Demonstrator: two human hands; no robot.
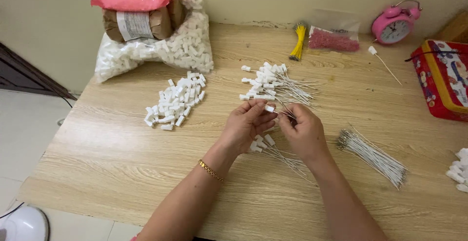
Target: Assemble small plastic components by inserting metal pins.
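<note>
My left hand (246, 125) pinches a small white plastic block (269, 108) between thumb and fingers over the wooden table (122, 163). My right hand (302, 131) holds a thin white wire (284, 113) whose end meets that block. Under my hands lie a few wires tipped with white blocks (265, 146). Beyond my hands rests a heap of finished wires with blocks (273, 85). A bundle of bare white wires (375, 158) lies to the right of my right hand. A pile of loose white blocks (176, 100) sits to the left.
A clear bag of white blocks (156, 50) with a brown packet and pink wrap stands at the back left. Yellow ties (298, 41), a bag of red bits (334, 40), a pink alarm clock (394, 25), a red tin (441, 77) and more white blocks (458, 170) lie along the back and right.
</note>
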